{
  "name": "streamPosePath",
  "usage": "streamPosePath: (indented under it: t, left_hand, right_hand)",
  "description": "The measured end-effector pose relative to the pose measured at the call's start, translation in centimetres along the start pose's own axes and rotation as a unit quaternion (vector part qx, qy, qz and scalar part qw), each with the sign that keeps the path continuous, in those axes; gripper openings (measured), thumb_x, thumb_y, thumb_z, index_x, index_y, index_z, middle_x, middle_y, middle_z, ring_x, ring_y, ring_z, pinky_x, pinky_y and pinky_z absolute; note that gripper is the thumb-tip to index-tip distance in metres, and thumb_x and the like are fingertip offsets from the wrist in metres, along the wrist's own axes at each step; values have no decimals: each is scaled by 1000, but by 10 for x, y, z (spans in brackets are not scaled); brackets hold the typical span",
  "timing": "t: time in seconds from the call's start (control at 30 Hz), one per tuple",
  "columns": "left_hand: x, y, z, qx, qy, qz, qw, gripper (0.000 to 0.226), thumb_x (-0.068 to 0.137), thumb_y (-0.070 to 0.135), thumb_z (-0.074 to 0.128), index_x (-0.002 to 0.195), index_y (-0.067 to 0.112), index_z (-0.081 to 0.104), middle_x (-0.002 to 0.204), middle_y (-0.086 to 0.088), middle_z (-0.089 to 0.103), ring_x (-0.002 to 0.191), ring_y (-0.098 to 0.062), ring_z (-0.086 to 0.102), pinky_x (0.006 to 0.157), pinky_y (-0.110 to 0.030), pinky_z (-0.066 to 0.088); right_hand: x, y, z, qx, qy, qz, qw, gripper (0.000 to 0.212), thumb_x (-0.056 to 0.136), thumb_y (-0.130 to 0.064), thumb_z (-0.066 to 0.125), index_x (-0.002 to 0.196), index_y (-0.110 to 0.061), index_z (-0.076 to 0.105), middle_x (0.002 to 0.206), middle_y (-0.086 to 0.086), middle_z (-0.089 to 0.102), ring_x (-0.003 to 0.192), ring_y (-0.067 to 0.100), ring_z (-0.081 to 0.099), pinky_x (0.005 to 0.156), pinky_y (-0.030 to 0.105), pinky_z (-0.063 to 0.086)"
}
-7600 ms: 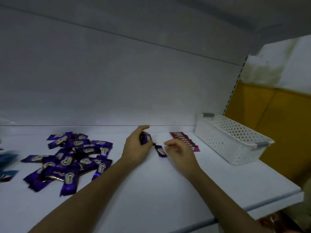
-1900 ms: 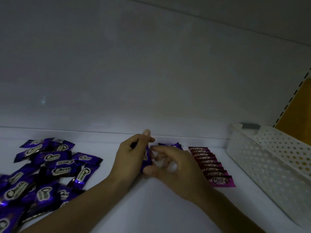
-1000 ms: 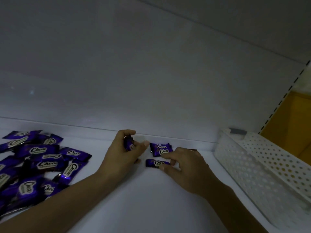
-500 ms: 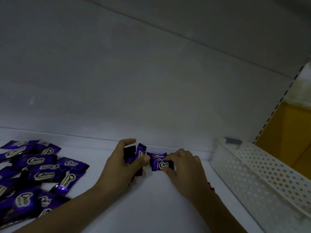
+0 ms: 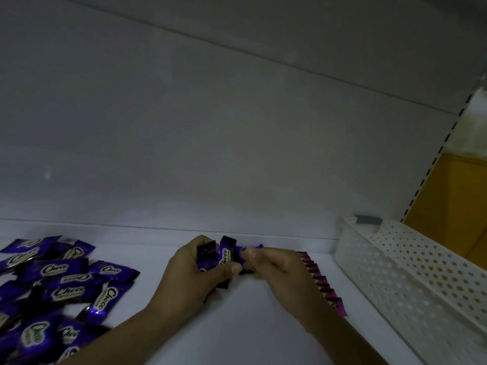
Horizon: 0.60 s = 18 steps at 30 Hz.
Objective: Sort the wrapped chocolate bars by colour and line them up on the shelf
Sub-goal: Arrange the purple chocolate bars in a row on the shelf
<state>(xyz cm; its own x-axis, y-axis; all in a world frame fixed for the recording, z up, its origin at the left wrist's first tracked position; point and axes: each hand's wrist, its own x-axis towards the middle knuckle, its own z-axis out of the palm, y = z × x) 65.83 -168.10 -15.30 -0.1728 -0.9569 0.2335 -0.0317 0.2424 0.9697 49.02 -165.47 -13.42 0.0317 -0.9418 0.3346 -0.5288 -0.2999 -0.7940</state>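
Shelf (image 5: 263, 327), left hand (image 5: 191, 271) gripping bars (image 5: 225, 255), right hand (image 5: 279, 272) now pinching one

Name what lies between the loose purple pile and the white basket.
Head view: the left hand and right hand, both holding purple bars, then the magenta bar row.

Dim grey back panel (image 5: 237, 133), yellow wall (image 5: 456, 206)

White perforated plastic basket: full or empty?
Empty where visible: the white perforated plastic basket shows only bare holed walls and floor; its near end is cropped.
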Motion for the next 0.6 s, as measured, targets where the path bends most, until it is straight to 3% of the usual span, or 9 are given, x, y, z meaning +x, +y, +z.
streamPosePath:
  t: [0.1,0.27,0.33,0.43,0.5,0.6]
  left_hand:
    - [0,1,1,10,-17,11,1000,26,70,15,82,78,9,58,57,-4,66,38,-9,53,37,-16,39]
    - [-1,0,3,44,-28,29,998,37,58,33,83,73,10,58,55,0,62,40,-5,49,40,-16,40]
    - [-1,-1,4,65,-40,37,996,33,58,31,84,70,13,59,58,0,64,46,-7,55,44,-17,44]
    - [-1,0,4,17,-49,36,998,35,53,29,82,72,9,61,61,-5,67,51,-14,63,50,-20,51]
    - [-1,1,5,-25,-40,37,998,38,51,28,82,72,3,61,58,-6,65,48,-15,62,48,-21,50]
    - [0,2,5,-43,-9,42,998,41,51,29,80,72,0,60,57,-6,64,45,-16,60,46,-19,49]
  right_hand:
    - [-2,-10,1,80,-49,50,994,21,91,-15,59,75,-21,70,63,-10,68,62,-3,61,57,8,43]
    - [-2,-7,-5,135,-55,103,984,9,89,-20,62,86,-19,71,71,-8,70,67,1,62,55,13,43]
    - [-1,-6,-5,144,-62,100,983,7,87,-16,65,91,-16,70,73,-5,71,64,2,62,53,13,43]
    - [2,-8,-10,132,-61,93,985,10,86,-5,65,93,-12,66,68,-6,70,55,4,60,51,15,42]
    - [3,-9,-18,93,-100,59,989,18,85,0,64,92,-17,66,67,-10,68,54,4,58,52,14,44]
    - [2,-9,-26,27,-146,41,988,23,81,-1,70,83,-24,67,71,-7,68,65,8,64,63,20,52]
